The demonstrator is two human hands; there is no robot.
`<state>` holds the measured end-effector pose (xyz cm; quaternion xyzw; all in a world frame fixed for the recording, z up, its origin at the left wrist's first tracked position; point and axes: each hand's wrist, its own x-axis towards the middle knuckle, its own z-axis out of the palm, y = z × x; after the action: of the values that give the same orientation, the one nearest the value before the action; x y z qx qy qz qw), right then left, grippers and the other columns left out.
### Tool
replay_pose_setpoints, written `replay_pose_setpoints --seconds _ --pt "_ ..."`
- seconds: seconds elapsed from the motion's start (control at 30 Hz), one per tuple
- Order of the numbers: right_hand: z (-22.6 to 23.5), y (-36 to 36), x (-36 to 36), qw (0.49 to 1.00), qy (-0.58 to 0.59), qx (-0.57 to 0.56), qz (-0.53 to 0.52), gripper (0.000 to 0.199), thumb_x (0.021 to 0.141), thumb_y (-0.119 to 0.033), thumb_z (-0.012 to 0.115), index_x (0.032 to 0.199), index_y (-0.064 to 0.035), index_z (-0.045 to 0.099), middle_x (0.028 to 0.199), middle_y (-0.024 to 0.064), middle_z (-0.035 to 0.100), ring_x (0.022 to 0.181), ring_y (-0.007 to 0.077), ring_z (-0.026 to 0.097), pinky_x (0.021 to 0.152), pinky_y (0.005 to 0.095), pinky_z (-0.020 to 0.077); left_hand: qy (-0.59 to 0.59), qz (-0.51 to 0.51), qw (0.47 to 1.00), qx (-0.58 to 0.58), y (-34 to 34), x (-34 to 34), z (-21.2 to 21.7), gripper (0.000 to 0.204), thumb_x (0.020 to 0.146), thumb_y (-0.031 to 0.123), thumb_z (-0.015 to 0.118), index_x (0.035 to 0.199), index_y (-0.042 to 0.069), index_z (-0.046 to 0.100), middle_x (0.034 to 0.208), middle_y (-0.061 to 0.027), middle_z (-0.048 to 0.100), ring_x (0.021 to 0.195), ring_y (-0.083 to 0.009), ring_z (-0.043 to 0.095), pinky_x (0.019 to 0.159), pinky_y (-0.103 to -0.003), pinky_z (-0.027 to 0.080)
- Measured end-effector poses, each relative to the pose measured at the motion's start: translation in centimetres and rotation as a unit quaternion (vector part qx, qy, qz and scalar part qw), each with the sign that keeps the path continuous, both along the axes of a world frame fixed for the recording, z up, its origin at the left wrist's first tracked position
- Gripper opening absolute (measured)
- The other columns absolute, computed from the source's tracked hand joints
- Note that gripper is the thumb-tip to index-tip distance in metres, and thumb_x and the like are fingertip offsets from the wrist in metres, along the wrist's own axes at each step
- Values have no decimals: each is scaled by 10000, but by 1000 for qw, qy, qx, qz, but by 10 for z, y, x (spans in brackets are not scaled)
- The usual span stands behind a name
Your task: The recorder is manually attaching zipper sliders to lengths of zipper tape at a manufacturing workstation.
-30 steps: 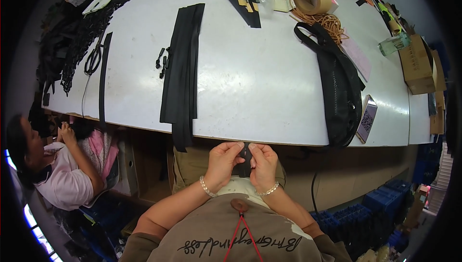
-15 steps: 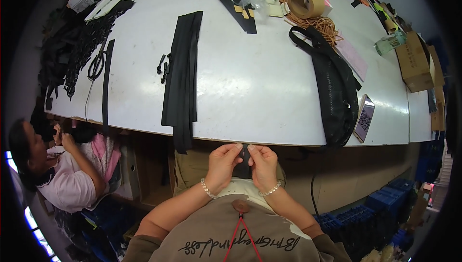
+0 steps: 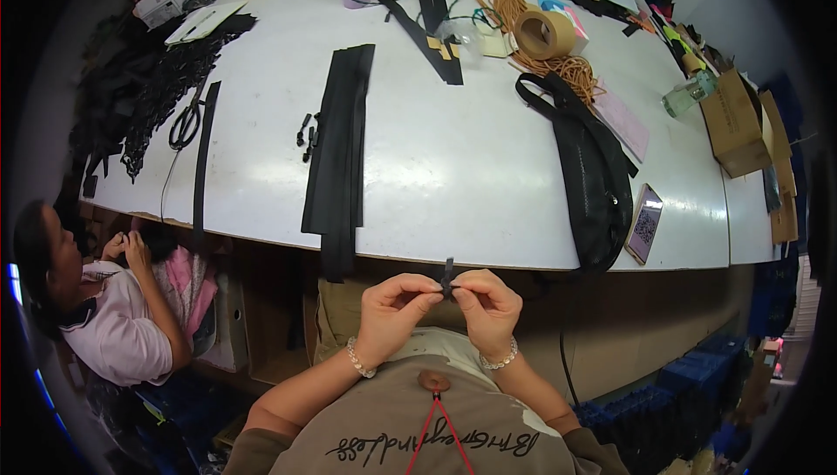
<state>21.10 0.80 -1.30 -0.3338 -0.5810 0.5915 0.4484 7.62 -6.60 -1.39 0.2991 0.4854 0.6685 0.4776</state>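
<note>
Left hand (image 3: pixel 394 309) and right hand (image 3: pixel 488 305) pinch small black strap piece (image 3: pixel 448 276) below white table (image 3: pixel 453 170) edge.

Your left hand (image 3: pixel 392 309) and right hand (image 3: pixel 488 305) are bare, each wrist ringed by a pale beaded bracelet. You wear an olive-brown top with black script lettering across it and a thin red cord hanging down its middle.

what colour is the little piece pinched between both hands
Black; the piece shows best in the head view.
</note>
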Motion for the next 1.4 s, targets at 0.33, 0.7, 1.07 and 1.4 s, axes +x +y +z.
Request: replay_pose_setpoints --seconds 0.33,0.7,1.07,1.4 --pt "14 5 -8 988 -5 152 0 101 771 37 687 863 7 658 871 114 666 796 192 637 710 271 506 41 12 996 83 7 -10 7 122 823 -73 618 927 -15 644 971 -93 659 882 -131 618 796 -247 507" --pt "38 30 -9 991 -38 59 117 150 824 55 606 973 48 617 931 111 636 703 112 560 636 213 462 45 -137 988 -59 29 -41 49 236 838 -6 640 1073 -9 619 932 -59 640 827 -101 614 720 -231 522" --pt "65 82 -44 956 -8 -23 294 246 857 0 579 1101 26 598 919 45 626 722 88 575 661 213 478 101 -120 987 -25 49 -80 94 139 855 25 622 993 12 620 908 -16 628 783 -61 585 692 -209 501" --pt "75 98 -49 906 54 -130 399 162 903 -101 581 999 22 627 744 7 600 574 40 498 483 172 403 84 -225 970 -36 60 -105 120 73 859 41 635 912 0 604 854 -31 625 767 -76 606 669 -207 518"
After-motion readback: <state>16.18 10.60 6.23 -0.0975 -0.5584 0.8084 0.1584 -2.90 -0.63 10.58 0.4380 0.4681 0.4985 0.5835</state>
